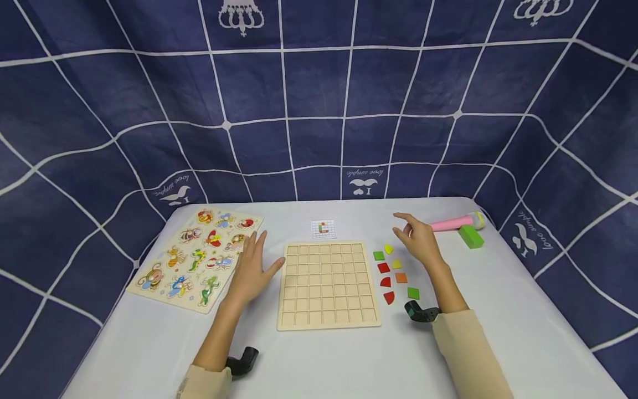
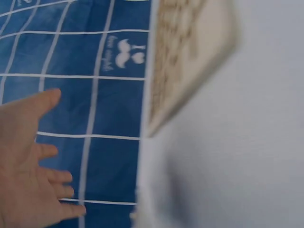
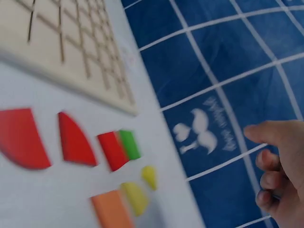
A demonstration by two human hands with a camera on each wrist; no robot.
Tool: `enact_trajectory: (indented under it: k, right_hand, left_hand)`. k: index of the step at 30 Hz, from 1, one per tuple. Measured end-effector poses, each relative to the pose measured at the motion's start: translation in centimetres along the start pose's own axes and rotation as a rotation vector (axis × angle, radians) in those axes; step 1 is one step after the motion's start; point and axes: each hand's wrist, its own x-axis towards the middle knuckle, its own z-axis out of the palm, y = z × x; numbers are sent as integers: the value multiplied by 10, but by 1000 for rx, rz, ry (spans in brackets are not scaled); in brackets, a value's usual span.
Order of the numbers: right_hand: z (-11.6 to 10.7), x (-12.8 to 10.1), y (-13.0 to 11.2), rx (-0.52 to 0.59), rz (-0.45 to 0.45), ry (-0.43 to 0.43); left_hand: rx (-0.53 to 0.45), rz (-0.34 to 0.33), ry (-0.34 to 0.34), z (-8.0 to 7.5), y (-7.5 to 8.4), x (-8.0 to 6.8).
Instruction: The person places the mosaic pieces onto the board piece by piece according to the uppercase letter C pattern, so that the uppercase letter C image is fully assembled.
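Note:
My left hand (image 1: 250, 275) hovers between the insect puzzle board (image 1: 166, 293) and the wooden grid board (image 1: 326, 288), fingers spread and holding nothing. In the left wrist view the same hand (image 2: 23, 166) shows against the curtain. My right hand (image 1: 421, 242) is raised above the right side of the table, just beyond the coloured pieces. In the right wrist view that hand (image 3: 285, 175) has its index finger out and the other fingers loosely bent, with nothing held. Beside the grid lie red quarter-circles (image 1: 386, 282), a red square (image 1: 383, 267), green squares (image 1: 413, 293), an orange square (image 1: 401, 277) and yellow pieces (image 1: 396, 264).
Behind the grid board lies a small printed pattern card (image 1: 324, 229). At the right are a pink toy microphone (image 1: 451, 223) and a green block (image 1: 471, 236). A dark blue checked curtain (image 1: 319, 144) surrounds the white table (image 1: 319, 366) at the back and sides.

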Motion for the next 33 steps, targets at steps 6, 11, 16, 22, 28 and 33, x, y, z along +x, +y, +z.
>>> enact_trajectory:
  k: [6, 11, 16, 22, 28, 33]
  right_hand:
    - [16, -2, 22, 88, 128, -225]
    - [24, -5, 40, 127, 191, -392]
    - [34, -6, 51, 117, 215, -423]
    - [41, -7, 55, 43, 166, -353]
    - [40, -12, 55, 9, 185, -318]
    - [40, -16, 58, 15, 193, -311]
  left_hand:
    - [-174, 39, -144, 28, -15, -2]
    - [-252, 72, -244, 44, -24, -7]
    - [-154, 147, -316, 53, -27, -11]
    - [-100, 174, -308, 57, -29, -13]
    - [-79, 179, -292, 59, -31, -14]
    - [-79, 171, -282, 57, -31, -16]
